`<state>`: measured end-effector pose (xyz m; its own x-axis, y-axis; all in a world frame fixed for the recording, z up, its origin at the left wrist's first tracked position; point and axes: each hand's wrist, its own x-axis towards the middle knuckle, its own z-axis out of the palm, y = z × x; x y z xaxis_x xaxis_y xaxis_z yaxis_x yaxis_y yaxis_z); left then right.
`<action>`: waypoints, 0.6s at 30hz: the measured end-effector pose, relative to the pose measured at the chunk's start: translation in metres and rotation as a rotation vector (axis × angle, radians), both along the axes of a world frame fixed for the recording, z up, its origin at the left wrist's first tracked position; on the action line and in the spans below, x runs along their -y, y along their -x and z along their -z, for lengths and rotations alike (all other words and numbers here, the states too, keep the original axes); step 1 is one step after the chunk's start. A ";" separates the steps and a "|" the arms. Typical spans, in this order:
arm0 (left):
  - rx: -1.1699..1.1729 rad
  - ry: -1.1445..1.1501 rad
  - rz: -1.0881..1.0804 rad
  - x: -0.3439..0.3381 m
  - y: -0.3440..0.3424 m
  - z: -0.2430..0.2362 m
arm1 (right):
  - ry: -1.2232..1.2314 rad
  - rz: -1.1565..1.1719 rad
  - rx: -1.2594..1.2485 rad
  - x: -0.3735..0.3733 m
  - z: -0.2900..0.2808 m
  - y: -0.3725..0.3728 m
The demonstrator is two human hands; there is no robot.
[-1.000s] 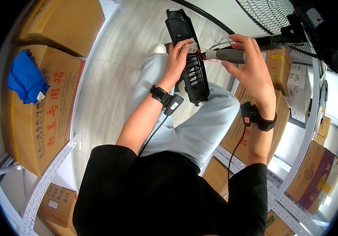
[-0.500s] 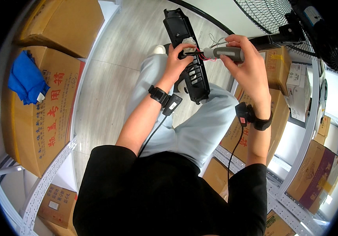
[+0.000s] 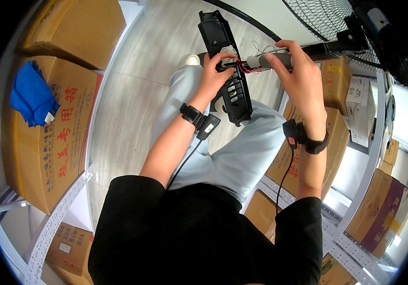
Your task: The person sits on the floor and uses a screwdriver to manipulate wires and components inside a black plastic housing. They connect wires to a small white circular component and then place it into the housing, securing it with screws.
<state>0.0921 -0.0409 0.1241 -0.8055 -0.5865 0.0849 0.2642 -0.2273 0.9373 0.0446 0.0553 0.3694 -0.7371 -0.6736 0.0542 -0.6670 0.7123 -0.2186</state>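
A long black plastic housing stands tilted over my lap, with slots along its lower half. My left hand grips its middle, thumb and fingers closed around a whitish part and the dark shaft of a screwdriver. My right hand holds that screwdriver by its grey handle, thumb and fingertips on it. The shaft points left into the housing; its tip is hidden by my left fingers. Thin red wires loop out beside the shaft.
A black wire-cage fan stands at the upper right. Shelving with cardboard boxes lines the left, a blue cloth on one box. More boxes sit on metal racks at the right. Cables run from both wrist devices.
My right thumb and fingers have shifted around the screwdriver handle, the thumb now higher on it. The left hand and the housing have barely moved.
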 end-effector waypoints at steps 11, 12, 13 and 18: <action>0.011 -0.037 0.018 -0.001 0.001 -0.001 | 0.184 -0.207 0.052 -0.007 0.007 0.002; 0.008 -0.028 0.020 -0.001 0.001 0.000 | 0.152 -0.152 0.065 -0.004 0.005 0.001; 0.004 -0.017 0.021 -0.001 0.001 -0.001 | 0.156 -0.155 0.058 -0.004 0.006 0.002; -0.004 0.019 0.004 0.000 0.003 -0.001 | 0.198 -0.153 0.086 -0.003 0.009 0.006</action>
<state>0.0890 -0.0406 0.1247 -0.8077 -0.5811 0.0995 0.2671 -0.2102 0.9405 0.0388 0.0581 0.3607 -0.6350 -0.7602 0.1373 -0.7365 0.5421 -0.4045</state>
